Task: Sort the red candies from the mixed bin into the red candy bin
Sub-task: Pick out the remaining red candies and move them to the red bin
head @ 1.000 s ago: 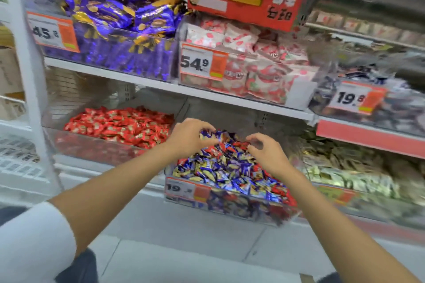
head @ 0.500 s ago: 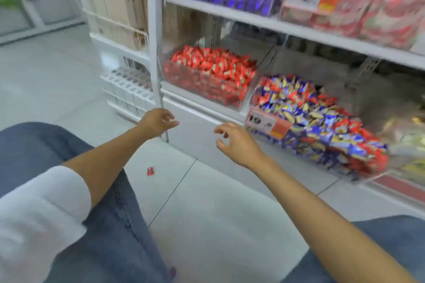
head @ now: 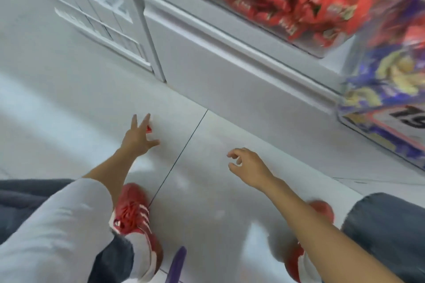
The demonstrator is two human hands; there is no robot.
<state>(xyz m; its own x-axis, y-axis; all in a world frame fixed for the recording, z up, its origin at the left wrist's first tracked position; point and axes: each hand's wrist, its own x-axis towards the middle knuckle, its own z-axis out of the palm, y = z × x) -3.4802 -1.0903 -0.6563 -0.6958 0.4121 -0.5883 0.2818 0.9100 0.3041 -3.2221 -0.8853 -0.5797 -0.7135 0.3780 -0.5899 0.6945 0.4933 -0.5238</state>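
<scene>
A single red candy (head: 149,129) lies on the pale floor tiles. My left hand (head: 138,136) reaches down over it with fingers spread and straight, fingertips at the candy, partly covering it. My right hand (head: 247,163) hovers above the floor to the right, fingers loosely curled, holding nothing. The red candy bin (head: 299,2) is at the top, full of red wrappers. The mixed bin (head: 388,89) with blue, yellow and red wrappers is at the right edge, blurred.
A white shelf base (head: 230,64) runs diagonally behind the hands, with a white upright post (head: 142,30) and a wire rack (head: 92,7) to the left. My red shoes (head: 135,218) stand on the floor below. A purple object (head: 178,264) lies near the bottom.
The view has swung down from the bins to the floor. Both hands left the mixed bin; my left hand has dropped to the red candy lying on the floor.
</scene>
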